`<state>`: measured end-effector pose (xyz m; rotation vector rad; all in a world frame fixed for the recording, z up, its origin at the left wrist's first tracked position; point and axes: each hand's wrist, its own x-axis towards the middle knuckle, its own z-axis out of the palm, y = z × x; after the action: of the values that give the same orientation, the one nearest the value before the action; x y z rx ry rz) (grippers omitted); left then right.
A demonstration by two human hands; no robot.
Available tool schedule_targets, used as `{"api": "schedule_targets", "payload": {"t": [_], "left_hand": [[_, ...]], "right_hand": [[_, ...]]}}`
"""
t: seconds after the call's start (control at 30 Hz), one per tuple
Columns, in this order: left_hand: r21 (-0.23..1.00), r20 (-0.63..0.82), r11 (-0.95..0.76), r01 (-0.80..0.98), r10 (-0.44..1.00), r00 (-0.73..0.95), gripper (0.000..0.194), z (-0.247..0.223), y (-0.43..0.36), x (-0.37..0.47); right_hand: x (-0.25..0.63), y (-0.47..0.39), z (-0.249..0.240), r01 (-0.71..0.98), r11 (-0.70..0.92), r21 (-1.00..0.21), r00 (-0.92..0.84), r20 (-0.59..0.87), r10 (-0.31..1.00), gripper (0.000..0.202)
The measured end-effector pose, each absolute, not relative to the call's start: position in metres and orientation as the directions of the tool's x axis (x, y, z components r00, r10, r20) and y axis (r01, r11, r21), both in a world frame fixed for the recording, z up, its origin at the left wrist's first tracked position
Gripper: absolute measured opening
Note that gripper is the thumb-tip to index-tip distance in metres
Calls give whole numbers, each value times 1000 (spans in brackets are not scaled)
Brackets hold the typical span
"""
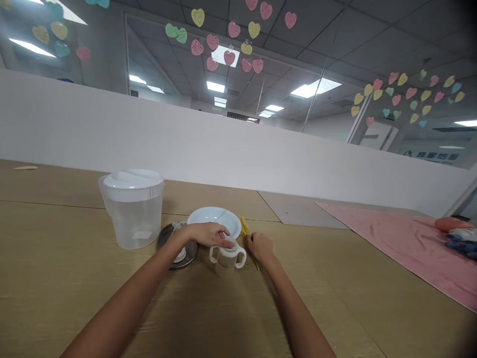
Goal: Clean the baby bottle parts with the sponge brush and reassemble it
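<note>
Upright on the surface, a 2-handled cup is covered in part by the left hand; its fingers are laid over the top, and whether that grip is clamped cannot be told. The handle of a yellow tool appears pinched by the right hand, outside the cup. The lidded pitcher, white plate and white parts in the metal dish are left untouched; by judgement, handling is under way, with no finished step discernible.

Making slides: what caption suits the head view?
Left hand atop a two-handled cup, right hand at a yellow item, lidded pitcher nearby.
</note>
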<state>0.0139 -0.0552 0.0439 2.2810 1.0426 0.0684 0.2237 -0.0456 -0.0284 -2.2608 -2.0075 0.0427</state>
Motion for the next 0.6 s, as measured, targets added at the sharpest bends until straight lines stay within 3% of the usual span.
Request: {"api": "schedule_targets", "payload": {"t": [0.27, 0.33, 0.47, 0.53, 0.6], "left_hand": [[548, -234, -502, 669, 676, 698, 66, 46, -58, 11], [552, -174, -522, 650, 691, 702, 60, 45, -55, 10], [403, 97, -544, 736, 825, 556, 57, 30, -45, 12], [332, 115, -497, 801, 865, 489, 61, 20, -39, 14], [312, 46, -465, 828, 878, 476, 64, 11, -33, 17]], "right_hand": [[224, -46, -28, 985, -122, -119, 131, 68, 989, 45], [224, -46, -29, 985, -125, -121, 135, 76, 988, 45], [224, -45, -29, 984, -130, -122, 143, 105, 984, 43], [224, -44, -30, 984, -131, -123, 146, 124, 982, 42], [224, -43, -30, 984, -129, -124, 147, 146, 978, 42]]}}
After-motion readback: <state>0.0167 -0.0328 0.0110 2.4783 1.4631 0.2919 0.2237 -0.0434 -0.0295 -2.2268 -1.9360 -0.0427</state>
